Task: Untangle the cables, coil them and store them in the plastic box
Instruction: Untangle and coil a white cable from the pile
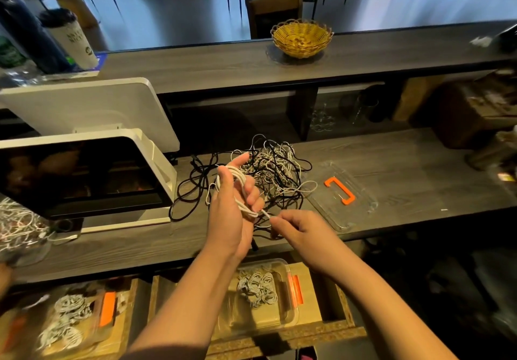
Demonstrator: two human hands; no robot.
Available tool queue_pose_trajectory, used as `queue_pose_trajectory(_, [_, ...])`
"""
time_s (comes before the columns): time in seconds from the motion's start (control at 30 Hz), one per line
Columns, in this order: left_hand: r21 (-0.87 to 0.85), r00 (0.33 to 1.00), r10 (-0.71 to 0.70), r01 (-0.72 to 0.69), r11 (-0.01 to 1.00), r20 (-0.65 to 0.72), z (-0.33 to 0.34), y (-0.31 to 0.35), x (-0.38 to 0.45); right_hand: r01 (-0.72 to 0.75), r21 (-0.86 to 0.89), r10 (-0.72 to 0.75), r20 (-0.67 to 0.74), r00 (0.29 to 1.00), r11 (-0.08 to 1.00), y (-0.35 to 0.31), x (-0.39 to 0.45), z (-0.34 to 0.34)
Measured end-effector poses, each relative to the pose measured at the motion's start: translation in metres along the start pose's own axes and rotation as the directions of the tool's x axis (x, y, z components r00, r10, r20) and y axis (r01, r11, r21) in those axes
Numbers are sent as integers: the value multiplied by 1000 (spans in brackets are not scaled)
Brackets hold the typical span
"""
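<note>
Bottom centre of frame: clear plastic box (282, 292) with orange latch, open, sitting in a wooden drawer below the tabletop edge; coiled white cables (257, 289) lie inside it. Bottom left: a second clear container (92, 329) with more white coils, blurred.

Centre: both forearms reach up from the lower edge. Left hand (232, 208) raised above the tabletop (117, 245), palm turned toward the camera, several loops of white cable (240, 189) wrapped around it; fingers curled over the loops. Right hand (296, 231) just to the right and slightly lower, its fingers pinching the free end of the same white cable, near the left hand's fingertips.

Behind the hands, mid-frame: tangled pile of black and white cables (274, 172) on the tabletop, black strands trailing left toward a white-framed screen (84, 175). Right of the pile: clear lid (344, 197) with orange handle, flat on the tabletop, a white loop touching its near-left edge.

Upper centre: yellow wicker basket (302, 39) on the raised ledge. Upper left: a white cup (70, 37), blurred.
</note>
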State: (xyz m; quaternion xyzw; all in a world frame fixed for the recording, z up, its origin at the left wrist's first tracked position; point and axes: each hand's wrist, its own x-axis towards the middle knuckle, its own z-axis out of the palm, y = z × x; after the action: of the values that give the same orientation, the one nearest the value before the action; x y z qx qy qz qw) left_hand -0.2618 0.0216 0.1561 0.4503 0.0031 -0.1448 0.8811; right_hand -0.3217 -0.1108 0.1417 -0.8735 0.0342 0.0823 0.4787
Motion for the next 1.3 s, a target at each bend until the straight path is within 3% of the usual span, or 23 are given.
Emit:
queue_pose_trajectory(0.1, [251,994,95,-79,965,-52,-7,-2,4,42,-53,-35,123,992,998,-8,-8,7])
queue_pose_trajectory(0.2, [614,980,196,-140,777,-26,-12,-8,5,118,-68,-105,175,979,991,-18,-15,12])
queue_pose_trajectory(0.27, [737,979,201,-116,666,-27,-12,-12,3,154,-93,-134,199,971,984,-23,-19,15])
queue_pose_trajectory(0.33, [786,991,132,-73,613,-12,-16,-17,4,171,-109,-148,199,969,979,-24,-20,15])
queue_pose_trajectory(0.4, [788,997,-67,8,615,43,-17,-18,3,163,-92,-147,162,976,982,-22,-21,13])
queue_pose_trajectory(0.5, [826,923,-370,129,549,102,-13,-8,-4,185,-87,-180,62,982,979,-22,-20,8])
queue_pose_trajectory(0.63, [793,854,-512,251,555,88,-15,-5,-12,213,-112,-225,-114,968,971,-21,-18,6])
queue_pose_trajectory(0.8, [845,781,-588,157,512,211,-15,1,-15,179,-185,-233,-337,912,966,-15,-19,-2])
queue_pose_trajectory(0.87, [880,725,-612,18,475,315,-13,5,-16,142,-172,-201,-396,896,975,-16,-19,-6])
queue_pose_trajectory(0.97, [905,657,-685,8,426,316,-14,5,-21,119,-119,-159,-414,896,986,-17,-18,-17])
queue_pose_trajectory(1.1, [865,679,-655,58,498,331,-17,5,-22,125,-83,-147,-368,918,989,-15,-18,-25])
queue_pose_trajectory(1.3, [768,904,-372,80,636,213,-16,-3,-14,38,46,-16,-410,912,998,-7,-16,-24])
